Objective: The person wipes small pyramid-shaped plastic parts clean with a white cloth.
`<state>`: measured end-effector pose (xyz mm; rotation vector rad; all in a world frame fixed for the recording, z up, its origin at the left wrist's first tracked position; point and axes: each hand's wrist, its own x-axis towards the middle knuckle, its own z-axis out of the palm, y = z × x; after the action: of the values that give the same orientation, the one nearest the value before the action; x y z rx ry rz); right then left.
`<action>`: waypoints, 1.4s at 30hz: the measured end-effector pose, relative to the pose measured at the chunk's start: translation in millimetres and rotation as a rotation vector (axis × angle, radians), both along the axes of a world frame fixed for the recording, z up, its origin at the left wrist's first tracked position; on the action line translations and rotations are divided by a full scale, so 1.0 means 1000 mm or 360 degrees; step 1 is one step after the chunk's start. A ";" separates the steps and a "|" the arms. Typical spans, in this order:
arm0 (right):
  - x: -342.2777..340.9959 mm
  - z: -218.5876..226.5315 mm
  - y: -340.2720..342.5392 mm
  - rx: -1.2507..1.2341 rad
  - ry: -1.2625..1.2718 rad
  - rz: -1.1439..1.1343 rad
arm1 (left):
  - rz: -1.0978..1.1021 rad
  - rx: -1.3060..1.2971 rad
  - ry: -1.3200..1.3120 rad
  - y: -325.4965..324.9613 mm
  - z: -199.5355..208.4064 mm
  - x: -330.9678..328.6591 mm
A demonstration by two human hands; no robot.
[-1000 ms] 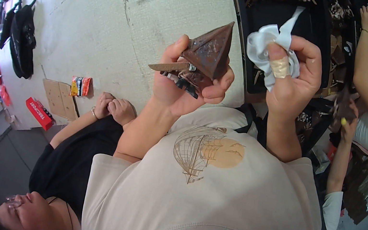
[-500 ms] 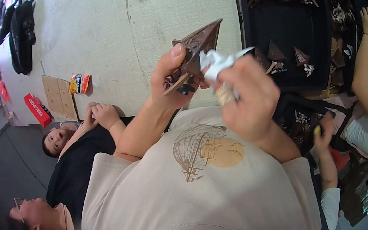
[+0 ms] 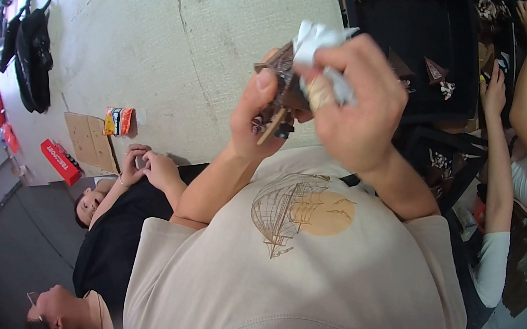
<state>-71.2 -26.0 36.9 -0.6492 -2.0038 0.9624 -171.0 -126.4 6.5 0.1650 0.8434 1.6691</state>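
A pale, scuffed counter [image 3: 231, 26] spreads leftmost; near its edge, the left hand [image 3: 251, 110] grips an angular, dark-brown figurine [image 3: 283, 86]. The right hand [image 3: 365, 105] pinches crumpled white cloth [image 3: 312, 40] over its upper part, near a smooth black tray [image 3: 405, 28].

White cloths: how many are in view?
1: the white cloth in the right hand, at the brown pointed piece that the left hand holds. Others may be hidden.

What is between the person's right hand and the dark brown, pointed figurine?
A crumpled white cloth, held in the right hand, is between that hand and the figurine, partly hiding it. Nothing visible separates the left hand from the figurine.
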 end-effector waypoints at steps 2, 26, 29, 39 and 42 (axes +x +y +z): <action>0.004 0.005 -0.018 -0.0140 0.0032 0.0052 | 0.0058 0.0014 0.0030 0.001 -0.001 -0.002; 0.013 -0.012 -0.022 0.0031 0.0218 0.0015 | 0.0075 0.0116 -0.0253 0.002 0.008 0.005; -0.001 0.006 -0.012 0.0054 0.0375 0.0164 | 0.0152 0.0443 -0.0509 -0.008 -0.022 0.013; 0.038 0.000 0.018 -0.1298 0.0332 0.0014 | -0.0128 0.0519 -0.0691 0.006 -0.016 -0.003; 0.056 0.005 0.058 -0.0488 -0.0174 0.0707 | -0.0188 0.0628 -0.0825 0.006 -0.017 -0.006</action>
<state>-15.4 32.2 41.9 -0.4273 -2.1649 1.5490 -177.2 -119.9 -10.1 0.0450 0.1106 1.6449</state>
